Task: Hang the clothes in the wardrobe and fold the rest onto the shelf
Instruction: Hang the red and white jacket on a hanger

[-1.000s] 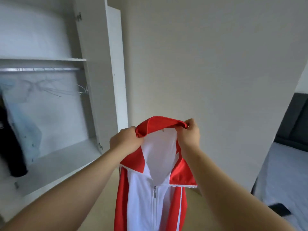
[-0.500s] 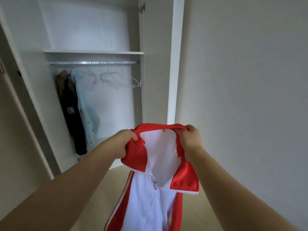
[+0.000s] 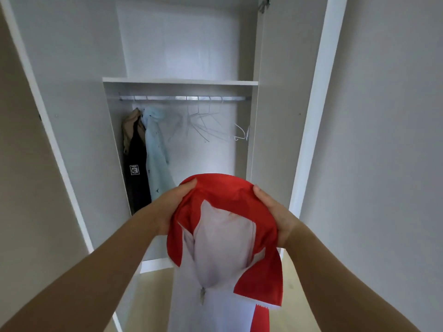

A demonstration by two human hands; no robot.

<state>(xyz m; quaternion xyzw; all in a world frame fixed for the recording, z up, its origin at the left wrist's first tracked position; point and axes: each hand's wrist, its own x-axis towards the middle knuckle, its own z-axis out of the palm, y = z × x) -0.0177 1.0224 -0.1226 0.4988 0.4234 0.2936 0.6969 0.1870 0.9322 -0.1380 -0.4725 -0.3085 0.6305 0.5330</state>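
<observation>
A red and white zip jacket (image 3: 223,240) hangs in front of me, held up by its red collar. My left hand (image 3: 175,207) grips the collar's left side and my right hand (image 3: 273,212) grips its right side. The white wardrobe (image 3: 182,82) stands open straight ahead. Its metal rail (image 3: 184,98) carries several empty wire hangers (image 3: 206,123) on the right part. A black jacket (image 3: 135,168) and a light blue garment (image 3: 157,154) hang at the rail's left end.
The open wardrobe doors stand at left (image 3: 60,116) and right (image 3: 287,104). A bare shelf (image 3: 179,81) runs above the rail. A plain wall (image 3: 383,140) fills the right side. Pale flooring (image 3: 153,291) shows below the wardrobe.
My view has swung left to face the wardrobe squarely and come closer. Both hands have raised the jacket collar toward the opening and spread it wider.
</observation>
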